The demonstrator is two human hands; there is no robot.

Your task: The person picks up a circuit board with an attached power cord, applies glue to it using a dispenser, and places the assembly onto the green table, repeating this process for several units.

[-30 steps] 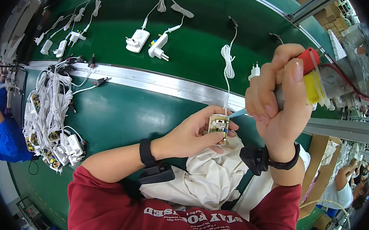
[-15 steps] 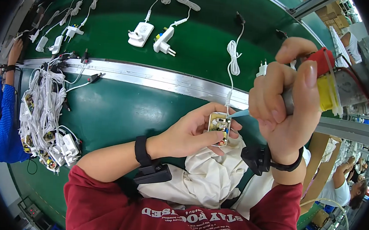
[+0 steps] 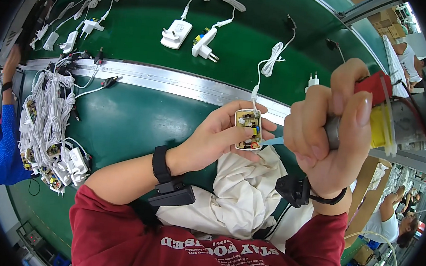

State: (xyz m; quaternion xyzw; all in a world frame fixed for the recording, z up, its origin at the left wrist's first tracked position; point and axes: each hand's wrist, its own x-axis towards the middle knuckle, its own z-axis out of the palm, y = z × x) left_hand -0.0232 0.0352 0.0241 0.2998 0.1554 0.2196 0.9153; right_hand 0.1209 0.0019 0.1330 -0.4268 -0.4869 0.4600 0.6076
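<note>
Room between cable pile (image 3: 51,112) and left hand (image 3: 211,139); metal rail (image 3: 176,86) beyond; tool (image 3: 382,126) perhaps blocks blurred right rim

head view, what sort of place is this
Likely an electronics assembly floor: an opened adapter in the left hand, a pile of corded adapters to its left, and co-workers nearby.

The green bench (image 3: 130,112) bore a heap of white-corded adapters (image 3: 51,114) (I spotted bare circuitry (image 3: 31,110)) by its left edge; a metal rail (image 3: 177,85) lined the far one.

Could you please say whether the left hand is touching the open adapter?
Touching: the head view shows the left hand gripping the open adapter, thumb across it.
</note>
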